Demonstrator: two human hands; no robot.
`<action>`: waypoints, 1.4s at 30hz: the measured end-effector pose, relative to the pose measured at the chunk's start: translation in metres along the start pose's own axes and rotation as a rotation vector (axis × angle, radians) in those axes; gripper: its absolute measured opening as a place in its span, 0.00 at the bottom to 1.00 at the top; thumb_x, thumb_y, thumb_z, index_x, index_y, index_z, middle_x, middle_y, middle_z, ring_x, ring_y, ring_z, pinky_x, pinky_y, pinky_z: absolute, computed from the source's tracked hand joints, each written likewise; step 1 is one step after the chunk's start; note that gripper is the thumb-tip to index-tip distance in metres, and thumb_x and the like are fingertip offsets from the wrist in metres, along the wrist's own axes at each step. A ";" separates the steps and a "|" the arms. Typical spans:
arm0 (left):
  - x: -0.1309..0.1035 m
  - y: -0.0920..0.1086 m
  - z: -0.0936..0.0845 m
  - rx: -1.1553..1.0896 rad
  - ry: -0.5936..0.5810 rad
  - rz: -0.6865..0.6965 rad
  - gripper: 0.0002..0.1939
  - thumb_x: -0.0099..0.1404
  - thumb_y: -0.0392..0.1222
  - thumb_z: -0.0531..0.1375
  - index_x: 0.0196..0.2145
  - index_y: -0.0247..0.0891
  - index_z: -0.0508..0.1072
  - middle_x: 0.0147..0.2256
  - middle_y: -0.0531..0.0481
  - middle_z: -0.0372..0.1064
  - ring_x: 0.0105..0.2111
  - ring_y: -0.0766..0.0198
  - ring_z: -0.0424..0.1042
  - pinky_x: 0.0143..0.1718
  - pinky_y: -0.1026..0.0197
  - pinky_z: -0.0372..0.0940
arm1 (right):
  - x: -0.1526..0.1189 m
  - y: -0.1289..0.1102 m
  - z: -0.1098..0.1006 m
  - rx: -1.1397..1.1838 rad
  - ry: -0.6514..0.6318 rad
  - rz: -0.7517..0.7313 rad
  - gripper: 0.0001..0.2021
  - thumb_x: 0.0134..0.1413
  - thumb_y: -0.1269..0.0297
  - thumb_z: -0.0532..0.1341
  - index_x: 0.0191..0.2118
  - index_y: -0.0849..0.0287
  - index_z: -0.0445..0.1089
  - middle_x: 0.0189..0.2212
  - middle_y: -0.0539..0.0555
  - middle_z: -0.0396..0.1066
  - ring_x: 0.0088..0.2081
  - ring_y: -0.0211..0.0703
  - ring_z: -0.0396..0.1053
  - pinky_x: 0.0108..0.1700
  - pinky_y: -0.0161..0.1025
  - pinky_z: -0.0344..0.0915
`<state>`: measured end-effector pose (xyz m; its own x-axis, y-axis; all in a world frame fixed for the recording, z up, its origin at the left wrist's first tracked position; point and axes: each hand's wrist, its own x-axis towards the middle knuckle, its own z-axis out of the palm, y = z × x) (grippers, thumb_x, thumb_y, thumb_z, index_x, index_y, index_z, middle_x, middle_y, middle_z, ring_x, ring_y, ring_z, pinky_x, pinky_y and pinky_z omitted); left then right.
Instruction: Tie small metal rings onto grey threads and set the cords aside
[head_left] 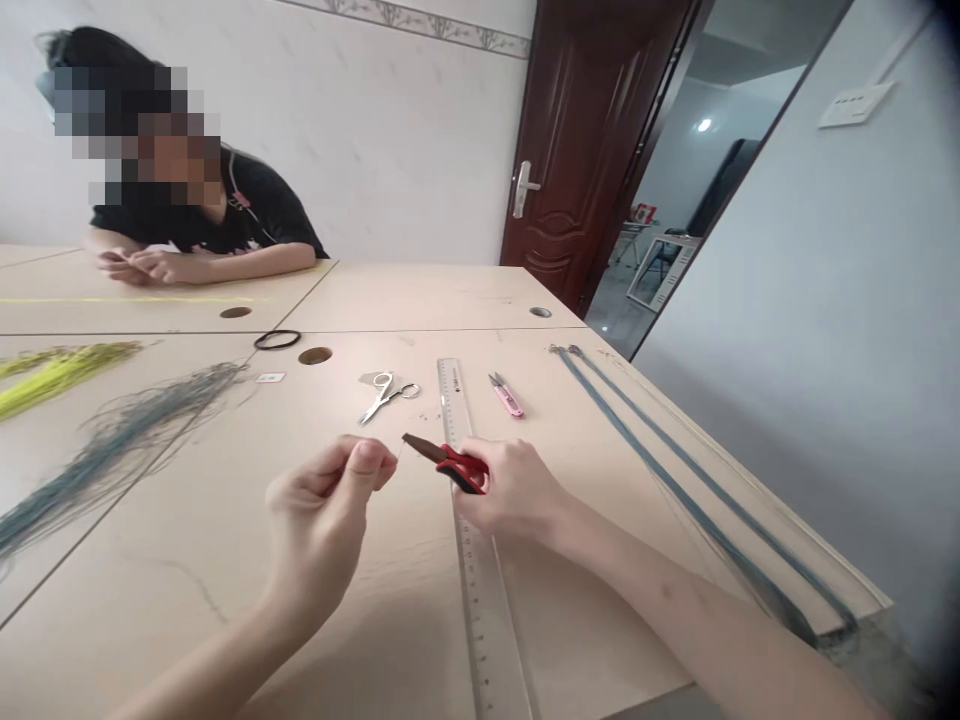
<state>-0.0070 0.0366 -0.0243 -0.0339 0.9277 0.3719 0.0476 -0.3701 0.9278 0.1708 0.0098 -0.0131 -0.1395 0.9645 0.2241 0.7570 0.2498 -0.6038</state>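
Observation:
My right hand is closed around the red and black handles of a pair of pliers, whose dark jaws point left. My left hand is pinched just left of the jaw tip, and a thin pale strand shows faintly between the fingers and the tip. Below the pliers a long clear ruler lies on the table. Beyond my hands are silver scissors and pink thread snips.
Blue-grey thread bundles lie at the left and right. Yellow-green threads, a black ring and a small label are on the table. A person leans on its far left side.

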 end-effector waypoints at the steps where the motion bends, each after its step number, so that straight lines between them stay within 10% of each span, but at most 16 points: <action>1: 0.000 0.001 0.001 -0.011 -0.011 -0.013 0.16 0.59 0.50 0.59 0.22 0.35 0.69 0.22 0.52 0.64 0.25 0.66 0.64 0.29 0.63 0.63 | 0.000 0.000 0.001 -0.004 0.009 0.010 0.07 0.41 0.66 0.56 0.22 0.58 0.54 0.16 0.42 0.56 0.19 0.31 0.49 0.23 0.31 0.47; 10: 0.005 0.012 0.007 -0.313 -0.151 -0.253 0.18 0.65 0.44 0.54 0.21 0.36 0.52 0.18 0.59 0.43 0.18 0.74 0.45 0.20 0.68 0.50 | 0.001 0.004 -0.001 -0.035 0.044 -0.002 0.08 0.46 0.67 0.55 0.23 0.57 0.52 0.16 0.42 0.54 0.19 0.31 0.50 0.22 0.30 0.48; 16: 0.008 0.018 0.010 -0.189 -0.318 -0.399 0.08 0.63 0.48 0.56 0.35 0.43 0.62 0.19 0.61 0.47 0.15 0.76 0.41 0.14 0.72 0.42 | 0.001 0.006 -0.003 -0.084 0.094 -0.059 0.09 0.43 0.69 0.57 0.23 0.58 0.52 0.17 0.43 0.53 0.19 0.31 0.50 0.23 0.31 0.47; 25: 0.008 0.019 0.010 -0.111 -0.381 -0.404 0.11 0.63 0.50 0.55 0.30 0.40 0.64 0.15 0.62 0.44 0.13 0.77 0.41 0.12 0.74 0.42 | 0.000 0.005 0.000 -0.108 0.081 -0.092 0.08 0.43 0.69 0.58 0.24 0.58 0.54 0.18 0.43 0.56 0.21 0.32 0.53 0.24 0.31 0.48; 36: 0.005 0.013 0.011 -0.073 -0.387 -0.361 0.11 0.64 0.48 0.54 0.29 0.39 0.63 0.16 0.61 0.44 0.16 0.75 0.42 0.15 0.72 0.42 | 0.035 0.082 -0.044 -0.416 0.408 0.325 0.17 0.48 0.61 0.56 0.45 0.62 0.64 0.39 0.61 0.65 0.46 0.54 0.61 0.48 0.47 0.56; 42: 0.000 0.015 0.012 -0.022 -0.428 -0.310 0.11 0.64 0.47 0.53 0.29 0.38 0.63 0.16 0.60 0.45 0.16 0.75 0.43 0.16 0.72 0.43 | 0.037 0.107 -0.041 -0.573 0.374 0.558 0.20 0.50 0.56 0.55 0.46 0.64 0.66 0.44 0.66 0.64 0.48 0.64 0.59 0.45 0.58 0.55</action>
<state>0.0053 0.0322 -0.0110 0.3678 0.9291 0.0378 0.0789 -0.0717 0.9943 0.2727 0.0682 -0.0380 0.4882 0.8170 0.3069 0.8699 -0.4274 -0.2462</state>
